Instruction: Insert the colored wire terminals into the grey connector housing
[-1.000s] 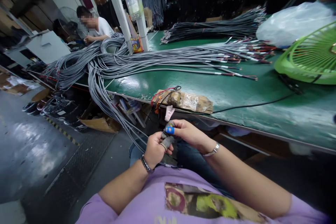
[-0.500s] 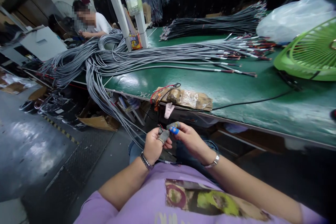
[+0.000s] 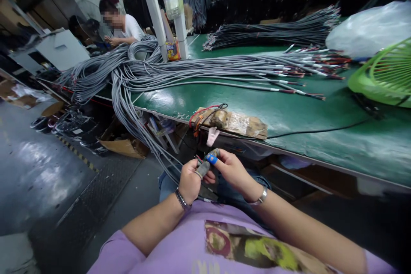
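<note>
Above my lap, my left hand is closed around the end of a grey cable, with grey covers on its fingers. Thin coloured wires, some red and dark, stick out past its thumb. My right hand, blue wrap on the thumb and a grey cover on a finger, pinches at these wires close beside the left thumb. The fingertips hide the exact grip. A bunch of grey cables hangs off the table edge and runs down to my lap on the left.
On the green table lie long grey cables with stripped ends and a bundle of black cables. A wooden block sits at the edge. A green fan and a plastic bag stand right. A person sits far left.
The view has shifted slightly, so the table appears farther right. My right hand has drawn closer to the left thumb, and more of the coloured wires shows between them.
</note>
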Tool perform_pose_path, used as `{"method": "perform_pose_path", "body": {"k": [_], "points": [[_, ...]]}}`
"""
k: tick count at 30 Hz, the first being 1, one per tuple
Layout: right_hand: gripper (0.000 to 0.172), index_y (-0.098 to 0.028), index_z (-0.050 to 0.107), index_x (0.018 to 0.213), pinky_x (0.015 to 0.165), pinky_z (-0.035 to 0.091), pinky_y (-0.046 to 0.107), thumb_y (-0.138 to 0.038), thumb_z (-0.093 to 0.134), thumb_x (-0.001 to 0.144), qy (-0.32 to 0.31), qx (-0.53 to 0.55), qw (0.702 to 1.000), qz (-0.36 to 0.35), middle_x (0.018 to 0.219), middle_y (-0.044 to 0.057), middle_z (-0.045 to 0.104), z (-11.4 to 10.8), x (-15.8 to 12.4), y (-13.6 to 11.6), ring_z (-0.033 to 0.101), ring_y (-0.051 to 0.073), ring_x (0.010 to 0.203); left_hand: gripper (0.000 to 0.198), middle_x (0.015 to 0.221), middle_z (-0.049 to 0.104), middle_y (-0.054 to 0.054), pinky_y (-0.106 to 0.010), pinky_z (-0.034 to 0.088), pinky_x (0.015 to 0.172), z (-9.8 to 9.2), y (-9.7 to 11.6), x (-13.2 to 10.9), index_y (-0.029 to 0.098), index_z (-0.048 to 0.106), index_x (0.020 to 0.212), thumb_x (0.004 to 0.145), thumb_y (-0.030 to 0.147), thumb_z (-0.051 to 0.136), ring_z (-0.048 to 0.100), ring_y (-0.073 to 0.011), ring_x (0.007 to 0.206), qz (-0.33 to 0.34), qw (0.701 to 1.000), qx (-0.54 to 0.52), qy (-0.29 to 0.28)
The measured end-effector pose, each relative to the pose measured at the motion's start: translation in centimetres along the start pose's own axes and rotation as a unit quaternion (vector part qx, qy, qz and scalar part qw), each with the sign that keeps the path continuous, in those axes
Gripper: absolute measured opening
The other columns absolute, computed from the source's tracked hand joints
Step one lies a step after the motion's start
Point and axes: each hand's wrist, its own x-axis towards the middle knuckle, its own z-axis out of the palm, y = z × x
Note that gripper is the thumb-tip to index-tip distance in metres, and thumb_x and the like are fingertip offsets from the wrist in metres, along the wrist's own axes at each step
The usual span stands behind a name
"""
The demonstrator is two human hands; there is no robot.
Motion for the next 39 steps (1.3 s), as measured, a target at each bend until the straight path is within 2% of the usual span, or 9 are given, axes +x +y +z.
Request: {"method": "perform_pose_path", "body": {"k": [8, 12, 15, 18, 21, 26, 30, 35, 39], "points": [[0.037, -0.017, 0.061, 0.071, 0.059, 0.043, 0.026, -0.054, 0.065, 0.072, 0.005, 0.136, 0.988, 0.067, 0.067, 0.000, 0.058, -0.2, 0.0, 0.4, 0.049, 0.012, 0.059, 0.031, 0.052, 0.063, -0.001, -0.020, 0.040, 0.040, -0.1, 0.7, -0.1, 0.015, 0.056, 0.069, 0.072, 0.045, 0.066, 0.055, -0.0106, 0.040, 0.005, 0.999, -0.037, 0.036], [0.042, -0.018, 0.062, 0.076, 0.060, 0.048, 0.027, -0.060, 0.058, 0.076, 0.028, 0.278, 0.949, 0.146, 0.070, 0.001, 0.060, -1.5, 1.6, 0.8, 0.049, 0.010, 0.055, 0.029, 0.050, 0.061, 0.000, -0.019, 0.039, 0.038, -0.1, 2.0, 0.0, 0.015, 0.057, 0.067, 0.069, 0.042, 0.068, 0.052, -0.0090, 0.038, 0.009, 0.997, -0.060, 0.041], [0.040, -0.018, 0.063, 0.078, 0.059, 0.049, 0.027, -0.058, 0.055, 0.080, -0.009, 0.325, 0.926, 0.190, 0.075, 0.003, 0.063, -2.0, 3.1, 0.2, 0.052, 0.011, 0.057, 0.029, 0.049, 0.060, 0.000, -0.019, 0.038, 0.037, 0.4, 3.0, 0.1, 0.015, 0.057, 0.065, 0.068, 0.041, 0.069, 0.050, -0.0084, 0.037, 0.007, 0.997, -0.073, 0.027], [0.035, -0.018, 0.064, 0.082, 0.059, 0.048, 0.026, -0.053, 0.056, 0.082, -0.072, 0.334, 0.923, 0.176, 0.076, 0.003, 0.064, -1.8, 4.1, -0.9, 0.054, 0.012, 0.059, 0.029, 0.049, 0.059, 0.001, -0.019, 0.037, 0.037, 0.9, 3.6, 0.4, 0.015, 0.057, 0.066, 0.067, 0.041, 0.069, 0.050, -0.0081, 0.036, 0.002, 0.996, -0.085, 0.016], [0.032, -0.018, 0.064, 0.082, 0.057, 0.046, 0.024, -0.049, 0.064, 0.077, -0.081, 0.334, 0.928, 0.143, 0.070, 0.001, 0.061, -1.3, 4.3, -1.5, 0.050, 0.010, 0.056, 0.026, 0.048, 0.059, 0.001, -0.018, 0.035, 0.036, 1.2, 3.8, 0.7, 0.015, 0.057, 0.066, 0.068, 0.038, 0.068, 0.049, -0.0079, 0.035, -0.003, 0.996, -0.090, 0.006], [0.037, -0.017, 0.057, 0.067, 0.051, 0.038, 0.022, -0.050, 0.074, 0.066, -0.004, 0.296, 0.951, 0.091, 0.056, -0.004, 0.050, -0.6, 3.9, -0.9, 0.040, 0.008, 0.050, 0.026, 0.045, 0.057, 0.001, -0.018, 0.034, 0.034, 1.1, 3.7, 1.2, 0.015, 0.054, 0.062, 0.068, 0.037, 0.068, 0.048, -0.0078, 0.033, -0.011, 0.997, -0.080, 0.000], [0.043, -0.019, 0.054, 0.063, 0.051, 0.036, 0.023, -0.058, 0.070, 0.067, 0.071, 0.249, 0.965, 0.036, 0.053, -0.004, 0.048, -0.2, 3.8, -0.5, 0.038, 0.009, 0.049, 0.026, 0.046, 0.057, 0.001, -0.018, 0.035, 0.034, 0.9, 3.8, 1.5, 0.015, 0.054, 0.060, 0.068, 0.035, 0.067, 0.047, -0.0075, 0.033, -0.011, 0.997, -0.075, -0.005], [0.048, -0.019, 0.061, 0.071, 0.056, 0.044, 0.027, -0.067, 0.062, 0.068, 0.005, 0.296, 0.950, 0.102, 0.066, 0.003, 0.060, 0.1, 4.4, -1.0, 0.052, 0.014, 0.059, 0.027, 0.044, 0.056, 0.001, -0.018, 0.034, 0.034, 1.0, 3.9, 1.7, 0.014, 0.057, 0.062, 0.066, 0.039, 0.068, 0.046, -0.0073, 0.032, -0.013, 0.998, -0.068, -0.012], [0.042, -0.019, 0.064, 0.071, 0.059, 0.047, 0.028, -0.061, 0.067, 0.068, 0.006, 0.353, 0.926, 0.136, 0.068, 0.004, 0.063, 0.3, 4.8, -1.3, 0.055, 0.016, 0.060, 0.029, 0.044, 0.056, 0.001, -0.018, 0.033, 0.034, 1.2, 3.7, 1.9, 0.014, 0.058, 0.062, 0.065, 0.041, 0.068, 0.045, -0.0068, 0.032, -0.026, 0.998, -0.056, -0.024]]}}
